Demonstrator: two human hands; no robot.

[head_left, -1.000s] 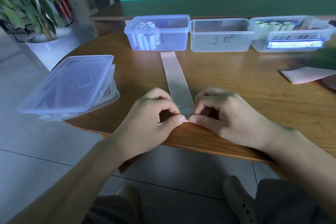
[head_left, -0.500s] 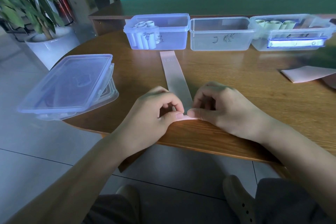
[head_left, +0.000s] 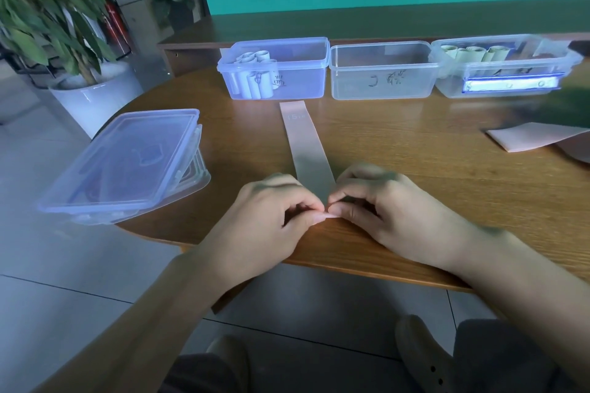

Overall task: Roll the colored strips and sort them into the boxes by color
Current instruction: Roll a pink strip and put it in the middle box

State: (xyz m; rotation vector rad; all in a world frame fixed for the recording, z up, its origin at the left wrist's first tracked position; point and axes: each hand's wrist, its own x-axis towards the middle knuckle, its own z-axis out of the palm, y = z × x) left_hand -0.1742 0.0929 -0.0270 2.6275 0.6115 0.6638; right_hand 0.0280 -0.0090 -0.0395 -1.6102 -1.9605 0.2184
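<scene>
Pinching the near end of a pink strip (head_left: 306, 150) between thumb and fingertips, my left hand (head_left: 268, 217) and right hand (head_left: 383, 210) meet at the table (head_left: 415, 175) edge, both curled onto that one end, seemingly to start the first tight turn of a roll. The strip lies flat, running away from me toward the boxes, its far end just short of the left box (head_left: 277, 68); laid straight like that, it should roll evenly. Three open boxes line the far side: the left one holds pale rolls, the middle box (head_left: 383, 72) looks empty, and the right box (head_left: 504, 65) holds greenish rolls. I judge the middle one awaits this pink roll. More pink strips (head_left: 536, 135) wait at my right, within reach. Lids (head_left: 127, 163) are stacked at my left, out of the way.
</scene>
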